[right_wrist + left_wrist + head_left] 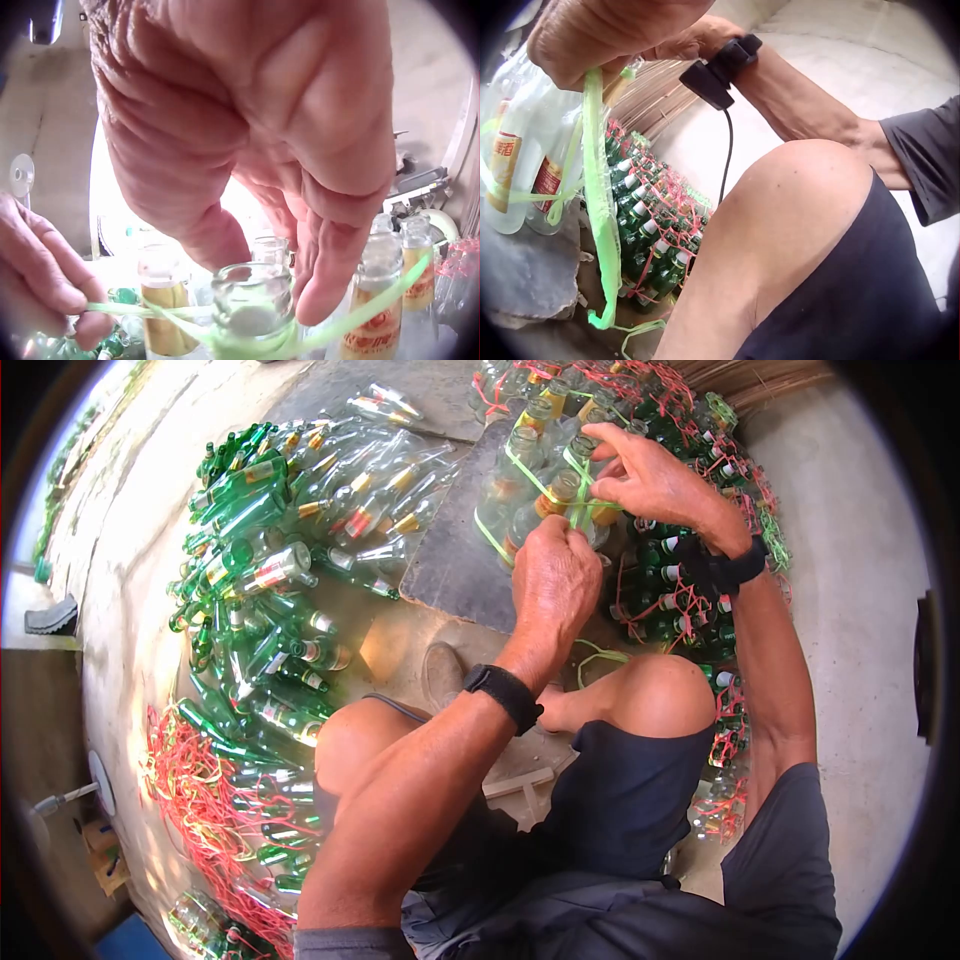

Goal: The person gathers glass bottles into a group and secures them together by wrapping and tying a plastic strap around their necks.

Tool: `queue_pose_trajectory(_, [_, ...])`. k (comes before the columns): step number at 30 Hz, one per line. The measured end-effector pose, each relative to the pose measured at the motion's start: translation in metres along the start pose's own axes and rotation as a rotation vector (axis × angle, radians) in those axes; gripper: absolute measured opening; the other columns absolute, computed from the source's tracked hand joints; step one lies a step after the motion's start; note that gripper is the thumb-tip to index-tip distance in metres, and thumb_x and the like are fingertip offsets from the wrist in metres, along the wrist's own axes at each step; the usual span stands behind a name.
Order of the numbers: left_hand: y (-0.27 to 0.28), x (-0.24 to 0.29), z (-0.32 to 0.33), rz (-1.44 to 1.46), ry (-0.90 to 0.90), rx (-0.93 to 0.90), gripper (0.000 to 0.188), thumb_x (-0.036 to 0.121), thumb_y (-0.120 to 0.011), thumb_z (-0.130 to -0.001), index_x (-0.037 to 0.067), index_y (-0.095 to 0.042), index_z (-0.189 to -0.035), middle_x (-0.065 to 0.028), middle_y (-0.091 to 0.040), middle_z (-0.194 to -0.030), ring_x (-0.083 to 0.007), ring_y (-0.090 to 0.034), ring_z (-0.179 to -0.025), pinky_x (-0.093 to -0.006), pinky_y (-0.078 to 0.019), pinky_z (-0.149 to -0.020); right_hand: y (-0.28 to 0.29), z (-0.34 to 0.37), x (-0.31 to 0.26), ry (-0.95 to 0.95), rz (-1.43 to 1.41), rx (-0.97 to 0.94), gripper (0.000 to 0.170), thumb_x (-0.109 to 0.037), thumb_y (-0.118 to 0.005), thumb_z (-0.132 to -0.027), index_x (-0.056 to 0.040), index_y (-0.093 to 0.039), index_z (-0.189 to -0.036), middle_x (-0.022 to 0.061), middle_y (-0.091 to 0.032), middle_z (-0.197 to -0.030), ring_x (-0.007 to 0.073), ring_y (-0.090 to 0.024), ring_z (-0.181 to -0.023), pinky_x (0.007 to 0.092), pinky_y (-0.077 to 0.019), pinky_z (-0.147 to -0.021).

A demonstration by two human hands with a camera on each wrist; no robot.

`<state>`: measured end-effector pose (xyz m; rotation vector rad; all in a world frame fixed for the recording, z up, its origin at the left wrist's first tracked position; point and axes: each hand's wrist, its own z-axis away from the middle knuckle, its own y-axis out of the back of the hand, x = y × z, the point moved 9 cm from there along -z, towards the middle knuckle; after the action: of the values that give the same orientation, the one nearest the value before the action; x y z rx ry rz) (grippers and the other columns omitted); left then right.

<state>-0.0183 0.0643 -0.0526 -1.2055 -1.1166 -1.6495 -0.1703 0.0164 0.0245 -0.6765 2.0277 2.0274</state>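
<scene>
My left hand [557,575] grips a light green plastic strap [600,202] beside a bundle of clear glass bottles. A long end of the strap hangs below that hand in the left wrist view. In the right wrist view, its fingers [64,296] pinch a taut length that runs to a bottle neck [251,300]. My right hand [660,478] reaches over the bundle, thumb and fingers spread apart. Its fingertips come down close around the bottle necks. The bottles carry yellow and red labels [505,161], and green strap passes around and between them on a dark slab [440,565].
Loose green bottles [245,485] and clear bottles [370,490] lie heaped at the left. Tangled red twine [190,780] is at the lower left. Green bottles bundled in red twine [649,225] stand at the right. The person's bare knee [665,695] is close to the slab.
</scene>
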Motion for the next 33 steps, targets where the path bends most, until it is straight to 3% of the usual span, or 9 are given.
queue_pose_trajectory(2, [0.002, 0.002, 0.000, 0.001, -0.021, 0.012, 0.031, 0.021, -0.052, -0.100, -0.004, -0.069, -0.103, -0.0348, -0.070, -0.095, -0.0536, -0.068, -0.099, -0.0573, -0.0524, -0.087, -0.005, 0.009, 0.004, -0.051, -0.124, -0.039, 0.084, -0.017, -0.080, -0.083, 0.0005, -0.040, -0.155, 0.0295, -0.067, -0.128, 0.0345, -0.073, -0.104, 0.0434, -0.0590, -0.090])
queue_pose_trajectory(3, [0.004, 0.004, 0.000, -0.017, -0.036, 0.012, 0.031, 0.021, -0.052, -0.100, -0.004, -0.069, -0.102, -0.0341, -0.070, -0.093, -0.0531, -0.068, -0.097, -0.0568, -0.0530, -0.086, -0.006, 0.011, 0.003, -0.051, -0.124, -0.033, 0.084, -0.017, -0.080, -0.083, 0.0005, -0.040, -0.155, 0.0295, -0.067, -0.128, 0.0345, -0.073, -0.104, 0.0434, -0.0590, -0.090])
queue_pose_trajectory(5, [0.006, 0.006, 0.000, -0.042, -0.050, 0.010, 0.031, 0.021, -0.053, -0.100, -0.004, -0.070, -0.101, -0.0334, -0.070, -0.091, -0.0526, -0.069, -0.095, -0.0563, -0.0536, -0.085, -0.007, 0.015, -0.001, -0.046, -0.110, 0.012, 0.088, -0.010, -0.082, -0.082, -0.0043, -0.039, -0.159, 0.0224, -0.067, -0.125, 0.0272, -0.069, -0.107, 0.0390, -0.0590, -0.090])
queue_pose_trajectory(6, [0.009, 0.014, 0.000, -0.051, -0.118, 0.034, 0.031, 0.021, -0.053, -0.100, -0.005, -0.070, -0.099, -0.0331, -0.070, -0.088, -0.0526, -0.069, -0.093, -0.0559, -0.0541, -0.084, -0.010, 0.015, 0.002, -0.048, -0.115, 0.016, 0.088, -0.010, -0.082, -0.082, -0.0043, -0.039, -0.159, 0.0224, -0.067, -0.125, 0.0272, -0.069, -0.107, 0.0390, -0.0590, -0.090])
queue_pose_trajectory(8, [0.013, 0.023, 0.001, -0.061, -0.191, 0.060, 0.032, 0.021, -0.053, -0.100, -0.005, -0.071, -0.098, -0.0328, -0.070, -0.085, -0.0525, -0.070, -0.090, -0.0555, -0.0546, -0.083, -0.009, 0.014, 0.005, 0.006, -0.114, 0.050, 0.090, -0.018, -0.085, -0.077, -0.0002, -0.042, -0.154, 0.0279, -0.068, -0.125, 0.0352, -0.072, -0.105, 0.0433, -0.0588, -0.089])
queue_pose_trajectory(10, [0.012, 0.023, 0.003, 0.041, -0.069, -0.007, 0.032, 0.019, -0.052, -0.099, -0.006, -0.071, -0.093, -0.0332, -0.069, -0.081, -0.0520, -0.070, -0.085, -0.0554, -0.0547, -0.079, -0.009, 0.012, 0.007, 0.026, -0.081, 0.066, 0.090, -0.018, -0.085, -0.076, -0.0005, -0.044, -0.154, 0.0274, -0.069, -0.123, 0.0352, -0.072, -0.103, 0.0432, -0.0587, -0.089])
queue_pose_trajectory(17, [0.013, 0.021, -0.003, -0.041, -0.110, 0.044, 0.030, 0.015, -0.052, -0.098, -0.008, -0.070, -0.093, -0.0331, -0.068, -0.079, -0.0503, -0.070, -0.082, -0.0550, -0.0543, -0.077, -0.007, 0.011, 0.009, 0.000, -0.107, 0.083, 0.086, -0.015, -0.085, -0.075, -0.0017, -0.047, -0.151, 0.0258, -0.070, -0.120, 0.0342, -0.073, -0.097, 0.0423, -0.0588, -0.085])
queue_pose_trajectory(23, [0.011, 0.018, -0.003, 0.065, -0.105, 0.060, 0.031, 0.015, -0.052, -0.097, -0.008, -0.071, -0.092, -0.0343, -0.067, -0.081, -0.0510, -0.070, -0.084, -0.0547, -0.0537, -0.078, -0.009, 0.012, 0.012, -0.057, -0.209, 0.091, 0.084, -0.015, -0.085, -0.076, -0.0048, -0.048, -0.151, 0.0251, -0.069, -0.122, 0.0321, -0.073, -0.096, 0.0419, -0.0594, -0.081])
queue_pose_trajectory(33, [0.015, 0.023, -0.006, -0.054, -0.195, 0.011, 0.023, 0.010, -0.057, -0.091, -0.007, -0.070, -0.084, -0.0341, -0.064, -0.076, -0.0517, -0.068, -0.079, -0.0538, -0.0533, -0.070, -0.001, 0.010, 0.007, -0.050, -0.108, 0.166, 0.077, -0.014, -0.085, -0.073, -0.0041, -0.056, -0.144, 0.0239, -0.070, -0.124, 0.0339, -0.073, -0.101, 0.0413, -0.0562, -0.088])
